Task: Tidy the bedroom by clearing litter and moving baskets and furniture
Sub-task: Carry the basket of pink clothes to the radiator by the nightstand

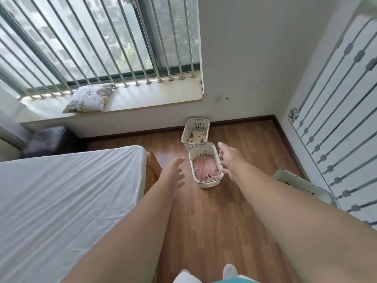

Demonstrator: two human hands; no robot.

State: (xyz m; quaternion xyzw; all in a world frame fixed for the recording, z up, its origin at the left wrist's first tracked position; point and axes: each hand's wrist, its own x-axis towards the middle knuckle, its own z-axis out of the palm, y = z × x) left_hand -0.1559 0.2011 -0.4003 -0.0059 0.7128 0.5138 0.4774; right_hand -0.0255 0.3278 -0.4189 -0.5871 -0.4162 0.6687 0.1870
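- The near basket (206, 166), white plastic with pink cloth (205, 168) inside, stands on the wooden floor (204, 221) ahead of the person, between the two outstretched hands and beyond them.
- Its long axis runs roughly away from the person, toward the wall under the window sill (142, 99); its far short end touches, or nearly touches, a second basket (196, 130) that sits against the skirting at that wall.
- The right hand (227, 158) is the nearer one: its spread, straight fingers overlap the basket's right long rim in the view, holding nothing. Whether they touch the rim I cannot tell.
- The left hand (175, 170) hangs with loose, relaxed fingers just left of the basket, apart from it and empty.
- My judgement: the next move is a two-handed grip on the long sides, which needs the left hand to close the gap to the left rim.
- A third basket (302, 184) near the wardrobe (336, 119) at the right is partly covered by the right forearm; its contents cannot be seen.
- The bed (61, 201) fills the left side, cut off by the frame edge; a pillow (89, 98) lies on the sill.
- The near basket's lower walls and any side handles are hard to make out from above.
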